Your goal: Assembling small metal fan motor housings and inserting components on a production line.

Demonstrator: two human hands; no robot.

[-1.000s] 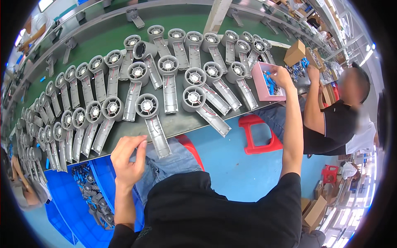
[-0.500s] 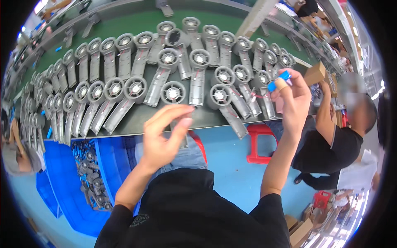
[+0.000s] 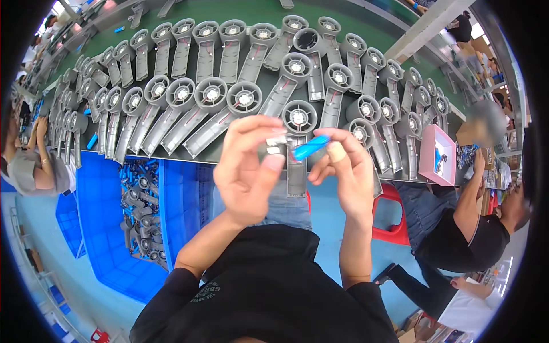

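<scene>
Between the fingers of my right hand (image 3: 350, 177) is a blue cylindrical battery (image 3: 310, 148), held tilted with its left end toward my other hand. A short bit of red wire seems to show at that end. My left hand (image 3: 247, 171) pinches a small white piece (image 3: 276, 150), too small to make out fully. Just beyond and beneath both hands lies a grey handheld-fan half-shell (image 3: 299, 117) with a round grille; its handle overhangs the table edge, partly hidden by the fingers. A yellowish band wraps one right finger.
Rows of similar grey fan shells (image 3: 211, 94) cover the dark table. A pink box (image 3: 438, 154) stands at the right edge. Below left, a blue bin (image 3: 108, 246) holds fan parts. A red stool (image 3: 392, 217) and a co-worker (image 3: 463, 240) are at the right.
My right hand has brought the battery left and in front of me, close to my left hand. The left hand, empty before, now pinches a small white piece. The view has shifted.
</scene>
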